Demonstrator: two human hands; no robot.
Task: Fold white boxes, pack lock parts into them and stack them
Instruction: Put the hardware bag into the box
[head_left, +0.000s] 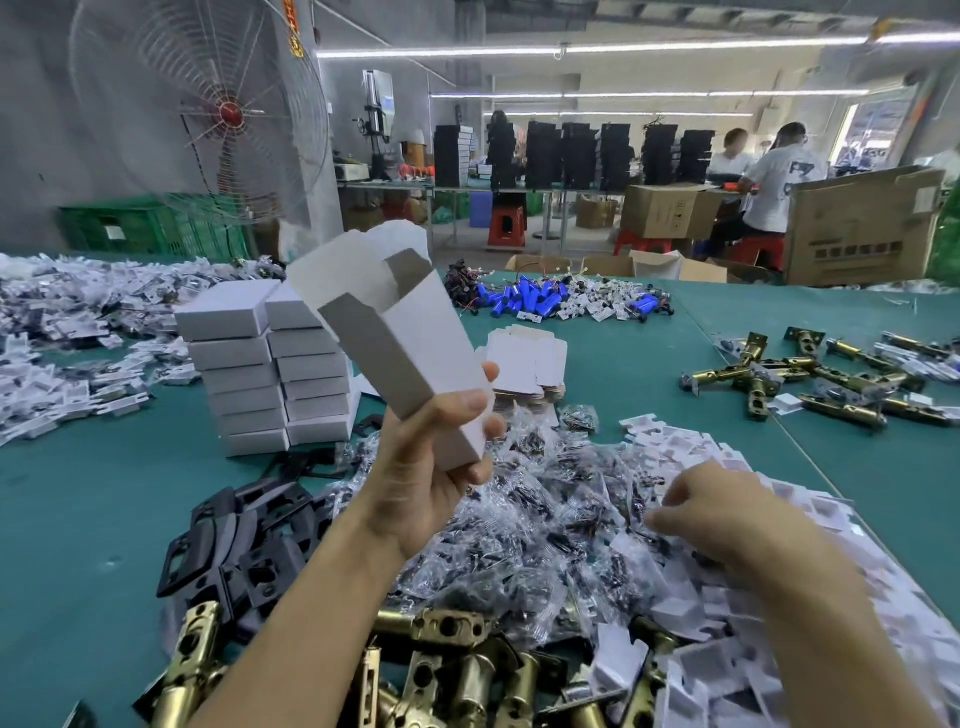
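Plain white box (431, 338) in left hand (421, 488); carton (862, 228) print blurred.

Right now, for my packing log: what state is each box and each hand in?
Held box: top flaps open, tilted, held up.
Left hand: grips the held box's lower end.
Right hand: fingers on the bag pile, grasp unclear.
Stacked boxes: closed, in two columns.
Flat boxes: unfolded, piled.
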